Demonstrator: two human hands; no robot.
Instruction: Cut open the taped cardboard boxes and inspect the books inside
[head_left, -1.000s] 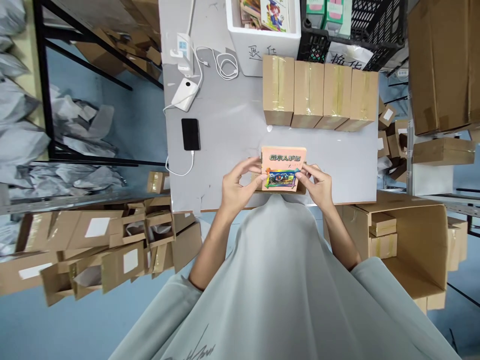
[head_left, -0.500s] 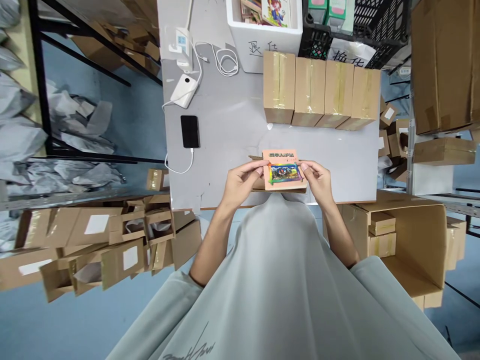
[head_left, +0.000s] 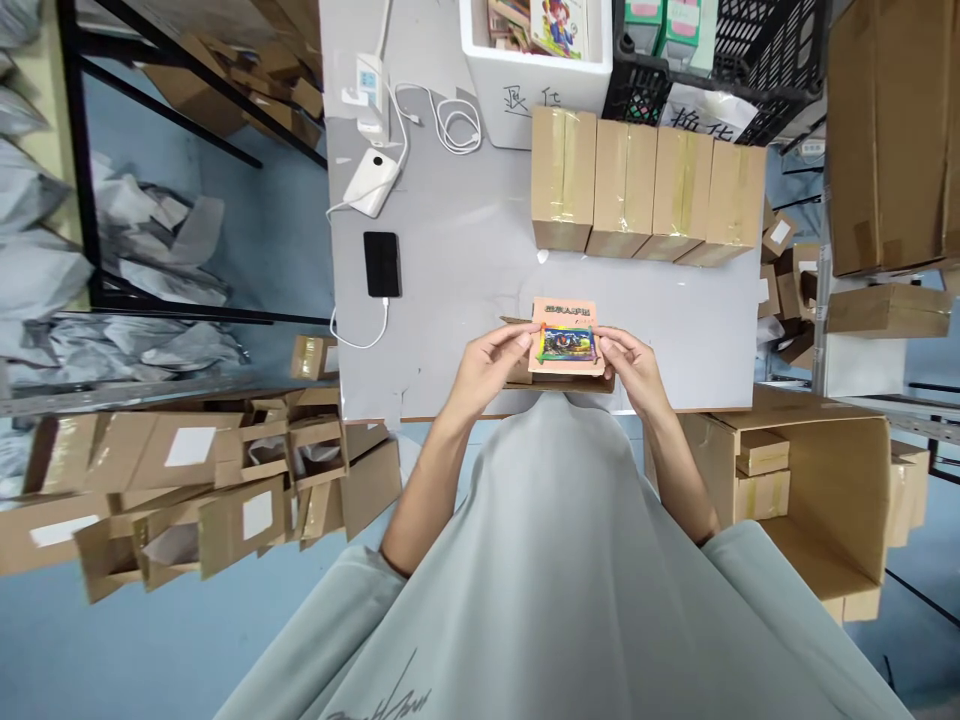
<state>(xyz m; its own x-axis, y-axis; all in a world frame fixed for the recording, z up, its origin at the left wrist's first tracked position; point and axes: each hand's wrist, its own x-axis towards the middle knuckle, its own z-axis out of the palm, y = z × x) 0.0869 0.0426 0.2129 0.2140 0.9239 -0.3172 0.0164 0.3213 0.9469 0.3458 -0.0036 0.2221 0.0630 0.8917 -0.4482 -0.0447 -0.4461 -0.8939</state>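
A small pink book with a colourful picture on its cover is held between my two hands near the table's front edge. My left hand pinches its left side between thumb and fingers. On the other side, my right hand grips the right edge, fingers curled behind it. Under the book lies an open cardboard box, whose flap shows at the left and whose front edge faces me. The book hides most of the box's inside.
Several taped cartons stand in a row at the table's back right. Behind them are a white bin and a black crate. A phone, power bank and cables lie left. A large open carton stands right, below the table.
The book has tilted and shifted slightly within my hands, and more of the cardboard box shows below its lower edge. Both hands keep their hold. The whole view has shifted a little.
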